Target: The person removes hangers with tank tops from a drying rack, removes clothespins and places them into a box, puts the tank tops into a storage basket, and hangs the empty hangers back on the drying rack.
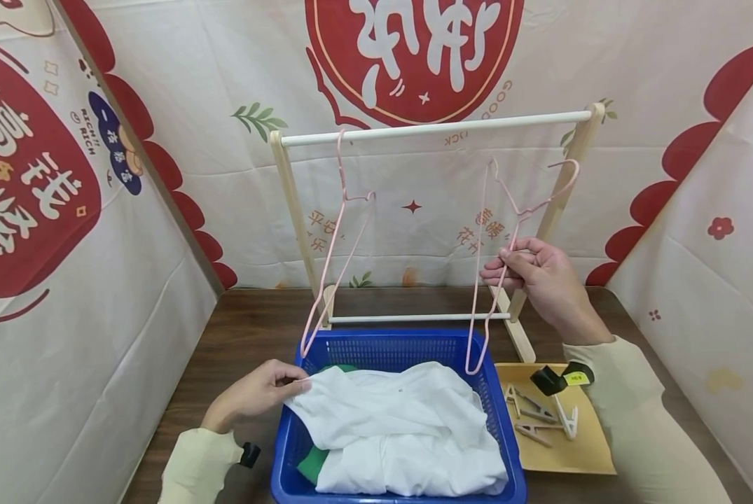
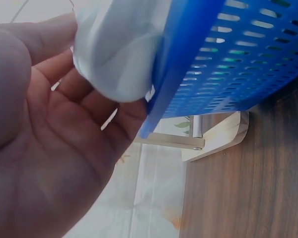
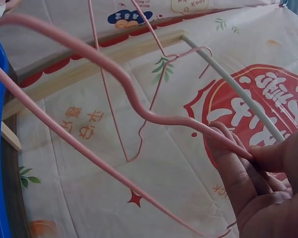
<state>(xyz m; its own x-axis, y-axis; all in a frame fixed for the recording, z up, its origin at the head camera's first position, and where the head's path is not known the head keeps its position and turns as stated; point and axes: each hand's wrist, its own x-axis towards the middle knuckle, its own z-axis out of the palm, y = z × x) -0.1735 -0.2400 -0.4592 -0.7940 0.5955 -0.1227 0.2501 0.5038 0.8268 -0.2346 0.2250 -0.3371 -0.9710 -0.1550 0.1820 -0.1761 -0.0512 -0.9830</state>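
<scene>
My right hand point(image 1: 543, 280) pinches a pink clothes hanger point(image 1: 513, 241) by its side arm, between thumb and fingers. Its hook is off the rail, and its lower end reaches over the basket's far right corner. With my left hand point(image 1: 259, 390) I pinch the left edge of a white garment point(image 1: 408, 413), which lies bunched in a blue basket point(image 1: 283, 448). In the left wrist view the cloth point(image 2: 121, 54) sits between thumb and fingers beside the basket rim. A second pink hanger point(image 1: 327, 273) hangs from the rack's rail point(image 1: 426, 129) on the left.
Green cloth point(image 1: 313, 463) shows beneath the white garment. Right of the basket, a yellow tray point(image 1: 578, 458) holds several clothes pegs point(image 1: 534, 413). The wooden rack point(image 1: 291, 203) stands behind the basket, before a printed backdrop point(image 1: 408, 259). Fabric walls border both sides of the brown table point(image 1: 237, 329).
</scene>
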